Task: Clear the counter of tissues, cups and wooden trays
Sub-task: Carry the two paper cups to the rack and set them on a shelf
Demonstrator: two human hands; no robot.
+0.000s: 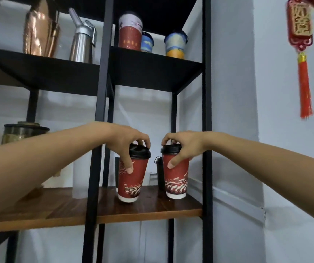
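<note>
Two hands each close from above on a lidded red cup, the left hand (128,147) tilting its cup (132,177) just above the wooden shelf (152,207), the right hand (182,149) steadying its cup (176,179) standing there, probably for storing beside each other.

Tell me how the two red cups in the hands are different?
The left red paper cup with black lid is tilted, its base lifted off the wooden shelf; the right red paper cup with black lid stands upright on it. Left hand holds one, right hand the other. Both share the same design.
</note>
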